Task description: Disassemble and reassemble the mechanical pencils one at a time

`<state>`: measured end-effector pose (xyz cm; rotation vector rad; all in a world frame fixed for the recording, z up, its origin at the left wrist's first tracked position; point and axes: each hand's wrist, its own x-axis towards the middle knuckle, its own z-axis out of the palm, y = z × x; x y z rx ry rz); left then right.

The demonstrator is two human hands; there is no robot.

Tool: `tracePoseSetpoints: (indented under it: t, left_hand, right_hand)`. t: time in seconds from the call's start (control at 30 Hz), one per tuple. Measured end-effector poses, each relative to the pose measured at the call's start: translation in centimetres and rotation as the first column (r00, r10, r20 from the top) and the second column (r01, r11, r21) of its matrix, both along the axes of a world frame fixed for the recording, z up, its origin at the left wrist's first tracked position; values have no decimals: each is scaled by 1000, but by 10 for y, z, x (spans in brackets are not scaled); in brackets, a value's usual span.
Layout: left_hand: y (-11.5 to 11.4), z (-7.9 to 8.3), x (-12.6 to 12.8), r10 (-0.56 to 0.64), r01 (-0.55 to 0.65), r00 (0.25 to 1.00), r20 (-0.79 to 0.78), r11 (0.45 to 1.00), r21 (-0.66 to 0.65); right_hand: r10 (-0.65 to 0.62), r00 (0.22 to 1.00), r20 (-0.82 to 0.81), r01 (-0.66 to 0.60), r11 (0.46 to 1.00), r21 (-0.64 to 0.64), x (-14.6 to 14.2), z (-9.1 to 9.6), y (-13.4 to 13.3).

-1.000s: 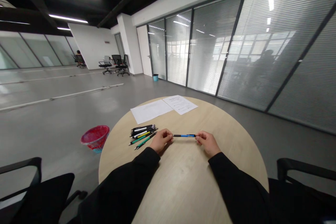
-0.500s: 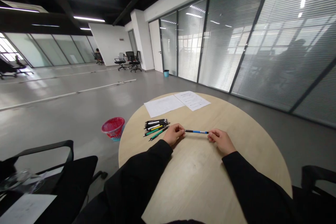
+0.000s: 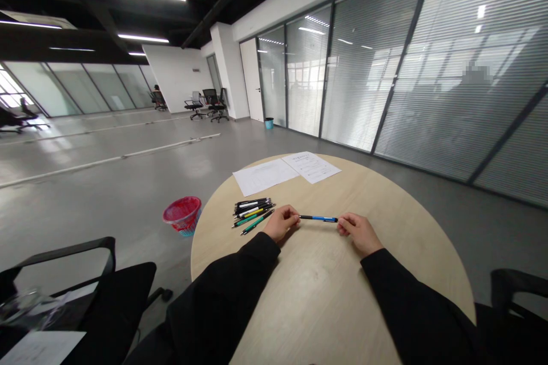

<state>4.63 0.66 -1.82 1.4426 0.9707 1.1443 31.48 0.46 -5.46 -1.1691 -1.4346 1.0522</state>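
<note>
Little has moved since the last view: the whole scene sits slightly lower, and the left hand (image 3: 280, 223) and right hand (image 3: 358, 234) pinch a blue pen (image 3: 318, 218) by its ends, over the round counter (image 3: 398, 217). A slipped pinch could drop the pen and let it roll into the pen pile (image 3: 253, 214) just beside the left hand. Bare counter spreads rightward and toward the person, with papers (image 3: 286, 171) beyond.

We look from the person's head, forward and down, close above the left hand (image 3: 280, 223), right hand (image 3: 358, 234), table (image 3: 325, 302)
</note>
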Motion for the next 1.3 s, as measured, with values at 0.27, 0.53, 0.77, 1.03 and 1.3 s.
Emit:
tracePoseSetpoints:
  t: [0.27, 0.53, 0.77, 1.03, 1.3]
  left_hand:
    - [-2, 1, 0, 15, -15, 1000, 2, 1000, -14]
    - [2, -5, 0, 23, -23, 1000, 15, 999, -31]
    - [3, -6, 0, 20, -20, 1000, 4, 1000, -16]
    - [1, -3, -2, 9, -9, 1000, -10, 1000, -3]
    - [1, -3, -2, 12, -12, 1000, -3, 1000, -14]
  right_hand:
    - [-64, 997, -40, 63, 998, -11, -2, -4, 2]
    - [-55, 988, -144, 51, 998, -32, -1, -11, 7]
    - [-46, 994, -101, 41, 998, -47, 0, -16, 9]
    - [-31, 999, -42, 30, 999, -26, -1, -11, 5]
    - [-37, 999, -21, 37, 999, -19, -2, -7, 4]
